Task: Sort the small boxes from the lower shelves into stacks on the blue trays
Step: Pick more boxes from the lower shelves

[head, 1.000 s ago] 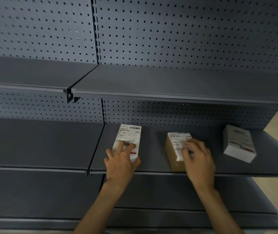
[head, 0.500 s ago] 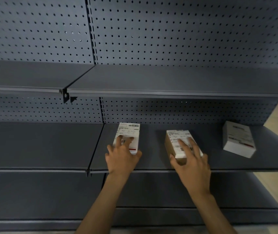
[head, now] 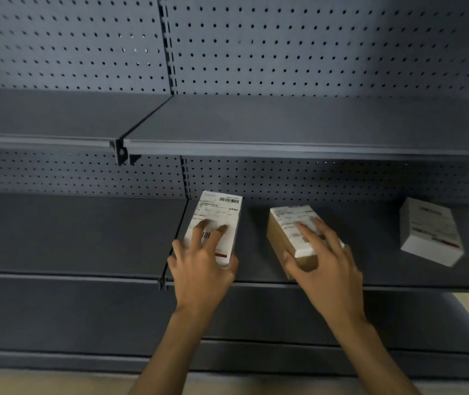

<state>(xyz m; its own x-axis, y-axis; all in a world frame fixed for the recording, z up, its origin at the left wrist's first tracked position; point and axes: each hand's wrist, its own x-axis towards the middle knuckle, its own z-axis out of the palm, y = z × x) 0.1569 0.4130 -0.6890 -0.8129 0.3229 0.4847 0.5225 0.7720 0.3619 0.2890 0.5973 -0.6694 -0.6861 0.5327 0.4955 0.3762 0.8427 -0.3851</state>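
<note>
Now comes the pickup: the left hand (head: 202, 269) clasps the white box (head: 222, 212), fingers spread on top and thumb at its side, near the shelf's (head: 370, 277) front edge. The right hand (head: 330, 269) grips the brown box (head: 277, 235) likewise. Next, probably, lift both clear. A third box (head: 430, 232) lies at the right end.

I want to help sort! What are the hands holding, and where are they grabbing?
The left hand holds the white box by its near end; right hand holds the brown box by its near end, thumb on its side.
</note>
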